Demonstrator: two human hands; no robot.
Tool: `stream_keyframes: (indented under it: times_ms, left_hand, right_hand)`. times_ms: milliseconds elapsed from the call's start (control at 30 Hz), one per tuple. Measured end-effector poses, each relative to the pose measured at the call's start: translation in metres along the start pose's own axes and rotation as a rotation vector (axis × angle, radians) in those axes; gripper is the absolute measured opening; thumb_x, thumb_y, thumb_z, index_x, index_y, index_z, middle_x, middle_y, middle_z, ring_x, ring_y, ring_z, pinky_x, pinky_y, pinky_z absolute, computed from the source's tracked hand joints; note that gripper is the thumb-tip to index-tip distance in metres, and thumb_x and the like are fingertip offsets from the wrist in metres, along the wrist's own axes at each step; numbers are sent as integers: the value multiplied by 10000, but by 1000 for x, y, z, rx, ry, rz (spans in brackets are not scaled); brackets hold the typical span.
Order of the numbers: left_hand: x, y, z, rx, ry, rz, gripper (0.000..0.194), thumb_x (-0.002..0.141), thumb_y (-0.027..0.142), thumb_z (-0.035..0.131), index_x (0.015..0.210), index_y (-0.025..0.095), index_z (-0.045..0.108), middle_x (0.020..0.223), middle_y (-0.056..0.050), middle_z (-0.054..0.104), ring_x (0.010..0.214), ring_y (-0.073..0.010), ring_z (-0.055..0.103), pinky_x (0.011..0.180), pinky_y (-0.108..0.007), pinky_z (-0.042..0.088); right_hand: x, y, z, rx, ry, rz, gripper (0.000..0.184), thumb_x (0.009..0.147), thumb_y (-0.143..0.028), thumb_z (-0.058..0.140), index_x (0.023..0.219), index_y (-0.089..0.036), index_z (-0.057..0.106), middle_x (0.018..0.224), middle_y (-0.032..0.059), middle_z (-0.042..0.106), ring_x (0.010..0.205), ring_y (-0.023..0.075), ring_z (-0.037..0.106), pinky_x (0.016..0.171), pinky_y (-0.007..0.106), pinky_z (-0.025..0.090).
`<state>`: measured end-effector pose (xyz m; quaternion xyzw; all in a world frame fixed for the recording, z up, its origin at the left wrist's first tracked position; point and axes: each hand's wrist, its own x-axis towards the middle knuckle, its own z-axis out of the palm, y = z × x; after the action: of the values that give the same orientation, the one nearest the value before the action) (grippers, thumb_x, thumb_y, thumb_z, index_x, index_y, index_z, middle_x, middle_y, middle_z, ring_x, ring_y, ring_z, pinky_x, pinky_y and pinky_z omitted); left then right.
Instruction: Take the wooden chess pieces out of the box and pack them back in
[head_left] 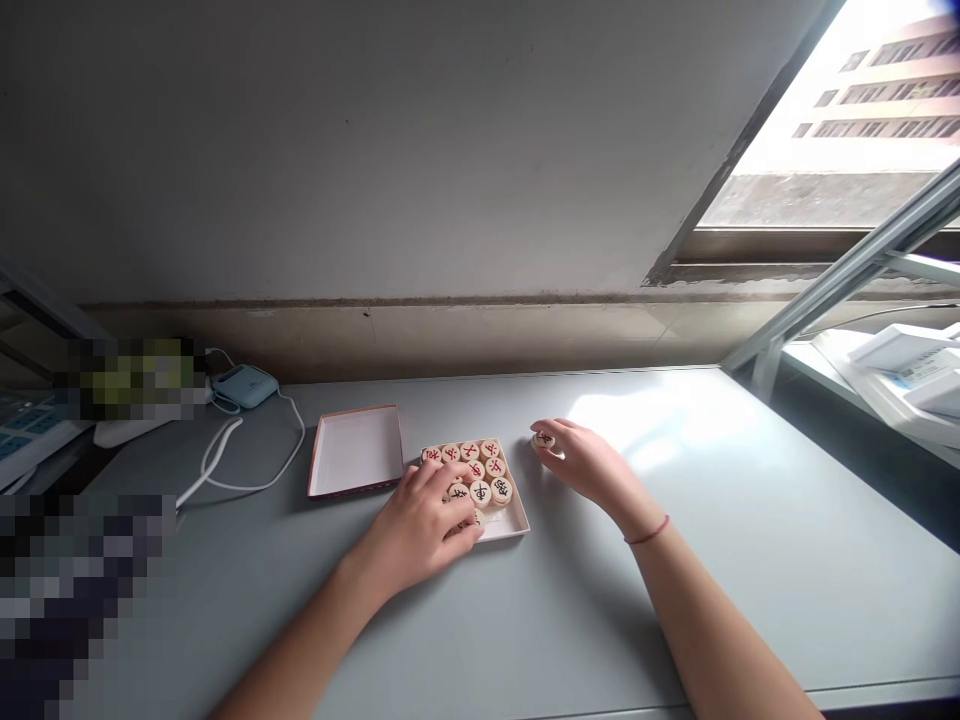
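Observation:
A shallow box (516, 520) holds rows of round Chinese chess pieces (480, 492), some marked in red at the back and others in black nearer me. My left hand (431, 515) lies over the box's left side, fingers spread across the pieces. Its thumb and a fingertip close on a chess piece (478, 517) in the front row, partly hidden by them. Right of the box, my right hand (581, 455) pinches a black-marked Chinese chess piece (544, 440) between thumb and fingers, just above or at the desktop.
The box lid (356, 452) lies inside up on the grey desk (420, 640), left of the box. Farther left are a white cable (217, 455) and a blue device (246, 386). A metal frame (825, 270) and white packages (907, 360) stand at the right. A wall rises behind.

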<state>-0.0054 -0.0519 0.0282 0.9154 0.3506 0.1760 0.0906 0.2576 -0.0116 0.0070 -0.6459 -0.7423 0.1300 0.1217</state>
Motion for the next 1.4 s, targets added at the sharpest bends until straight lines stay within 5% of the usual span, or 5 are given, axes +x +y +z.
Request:
stream_keyframes:
  times_ms: [233,500,833,1267,1400]
  left_hand:
    - [-1,2,-1,-12,-21,-35,149,845,194,551,926,243,666,1177,-54,541,1057,-240,480,906,-402,443]
    - [-3,4,4,-15,-92,-79,151,810,225,564,907,245,678,1258,-55,506,1111,-267,460,923,-431,429]
    - [-3,0,-4,-57,-69,-102,174,764,245,618,937,257,634,1163,-40,540,1099,-252,476,903,-380,426]
    - [-2,0,-1,-54,-45,-73,211,777,329,648,971,246,643,1188,-42,551,1076,-245,480,906,-381,425]
    - [-2,3,5,-1,-34,-13,321,781,421,663,1082,310,648,1270,-49,501,1127,-276,450,944,-430,401]
  right_hand:
    - [-7,-19,-8,130,87,-129,206,869,-302,490,1010,-222,618,912,43,683,624,138,590,594,266,454]
    - [-27,-52,-31,369,-187,-301,166,836,-311,562,954,-219,633,799,1,635,563,82,510,527,202,410]
    - [-39,-74,-22,152,-280,-341,133,769,-195,637,901,-211,653,766,0,598,569,91,468,513,201,334]
    - [-39,-70,-24,153,-243,-383,106,793,-240,686,885,-227,634,862,-3,601,625,99,519,558,219,376]
    - [-37,-56,-33,178,-192,-329,106,856,-326,619,912,-236,621,754,-14,578,580,97,497,538,221,376]
